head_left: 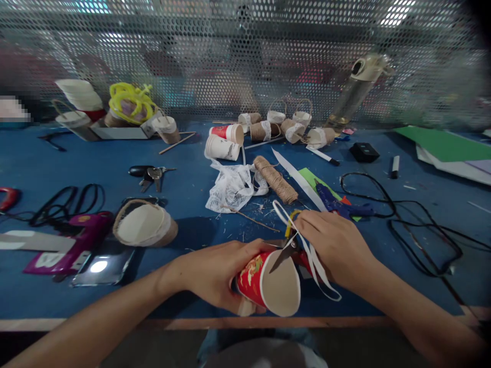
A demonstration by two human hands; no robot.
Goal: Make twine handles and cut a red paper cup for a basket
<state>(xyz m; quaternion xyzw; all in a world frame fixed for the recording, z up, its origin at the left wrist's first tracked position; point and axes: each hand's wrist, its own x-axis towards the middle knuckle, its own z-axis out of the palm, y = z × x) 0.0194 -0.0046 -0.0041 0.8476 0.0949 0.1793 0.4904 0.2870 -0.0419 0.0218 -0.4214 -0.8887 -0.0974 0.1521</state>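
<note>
My left hand (220,273) is wrapped round a red paper cup (251,278) with a gold pattern, its white mouth tilted toward me. In my right hand (333,245) are scissors (282,258), their blades spread at the cup's rim, one blade over the mouth. A thin white paper strip (315,263), cut from a rim by its look, curls around the scissors and my right fingers. Just beyond the hands lie a roll of brown twine (274,179) and a bundle of white lace (230,189). My right fingers partly hide the scissor handles.
Left of me are a twine-wrapped cup (169,232), a phone (103,266), a purple glue gun (92,230) and keys (155,174). A blue glue gun (333,202) and black cable (422,204) lie right. Small wrapped cups (264,131) and a bottle (351,97) stand along the mesh panel (215,61).
</note>
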